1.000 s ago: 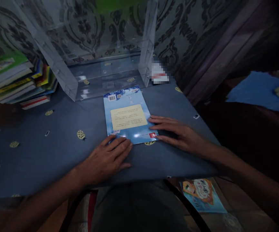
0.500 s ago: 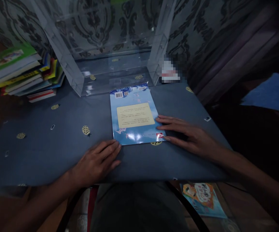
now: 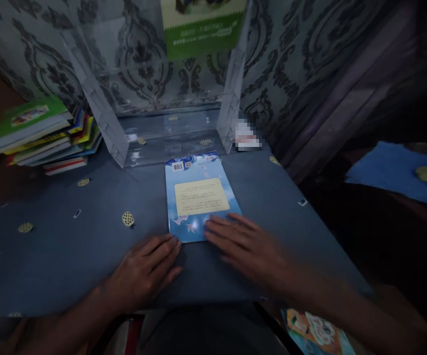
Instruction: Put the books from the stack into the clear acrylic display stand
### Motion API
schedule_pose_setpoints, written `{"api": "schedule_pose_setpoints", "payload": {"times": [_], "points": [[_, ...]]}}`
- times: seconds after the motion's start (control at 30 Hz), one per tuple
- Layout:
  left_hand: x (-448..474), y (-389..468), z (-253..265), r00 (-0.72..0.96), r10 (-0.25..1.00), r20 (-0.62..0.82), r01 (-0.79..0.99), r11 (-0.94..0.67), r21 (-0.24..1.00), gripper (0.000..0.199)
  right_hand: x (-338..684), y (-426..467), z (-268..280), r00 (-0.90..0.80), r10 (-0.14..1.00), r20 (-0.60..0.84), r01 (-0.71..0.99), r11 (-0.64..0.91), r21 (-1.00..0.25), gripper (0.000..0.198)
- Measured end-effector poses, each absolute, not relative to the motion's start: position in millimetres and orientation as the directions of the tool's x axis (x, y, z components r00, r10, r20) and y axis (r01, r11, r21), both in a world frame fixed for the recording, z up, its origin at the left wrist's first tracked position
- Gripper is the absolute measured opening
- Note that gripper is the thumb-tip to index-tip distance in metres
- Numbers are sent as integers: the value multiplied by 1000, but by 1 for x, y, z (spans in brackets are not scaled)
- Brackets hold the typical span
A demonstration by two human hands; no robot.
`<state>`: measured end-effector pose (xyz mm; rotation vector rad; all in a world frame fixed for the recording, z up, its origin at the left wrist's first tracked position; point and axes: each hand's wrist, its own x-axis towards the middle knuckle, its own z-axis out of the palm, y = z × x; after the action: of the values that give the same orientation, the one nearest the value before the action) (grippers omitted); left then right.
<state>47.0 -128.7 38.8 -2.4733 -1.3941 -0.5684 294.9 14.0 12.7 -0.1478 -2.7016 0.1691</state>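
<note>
A blue book [image 3: 198, 175] with a pale yellow text panel lies closed on the dark blue table [image 3: 87, 266], its barcode at the far edge. My left hand [image 3: 145, 271] rests at its near left corner, fingertips touching the edge, fingers stretched and close together. Over the near right part of the cover lies my right hand [image 3: 248, 246], flat with fingers out, slightly blurred. It hides the lower right corner of the book. Neither hand grips anything.
Behind the book stands a clear plastic rack [image 3: 115, 143]. A stack of books [image 3: 43, 133] sits at the back left, and a blurred-out white item [image 3: 247, 135] right of the rack. Another colourful book [image 3: 316, 333] lies below the table's near edge.
My right hand has moved left from the book's right edge onto its near part. My left hand stays at the corner. The camera view has tilted up, showing a green-bottomed poster.
</note>
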Motion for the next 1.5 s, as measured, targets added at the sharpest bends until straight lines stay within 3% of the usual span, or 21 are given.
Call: {"api": "schedule_pose_setpoints", "payload": {"times": [0.13,0.23,0.47,0.67,0.77,0.93,1.17,1.5], "points": [[48,-128,35,461,760,458,860,-510,-20,25,276,-13,21,-970,76,231,29,979,-201,58],[48,-128,33,460,751,474,856,-517,-12,24,277,-19,22,-978,101,184,53,968,-244,67],[47,-126,34,463,751,472,856,-517,-17,24,305,-17,6,-943,219,251,164,961,-223,75],[47,-126,35,459,741,490,856,-517,-20,24,335,-10,-7,-864,406,300,340,907,-248,74],[49,-123,40,462,745,481,856,-517,-21,23,341,-7,-6,-869,419,264,348,896,-276,75],[61,-100,49,508,771,383,825,-564,41,24,340,-7,-2,-870,417,263,347,897,-275,74],[85,-35,34,646,747,158,736,-665,132,54,341,-8,-3,-869,401,290,346,912,-222,71],[51,80,30,485,873,56,864,-488,127,53,342,-7,3,-887,381,260,342,922,-183,86]]}}
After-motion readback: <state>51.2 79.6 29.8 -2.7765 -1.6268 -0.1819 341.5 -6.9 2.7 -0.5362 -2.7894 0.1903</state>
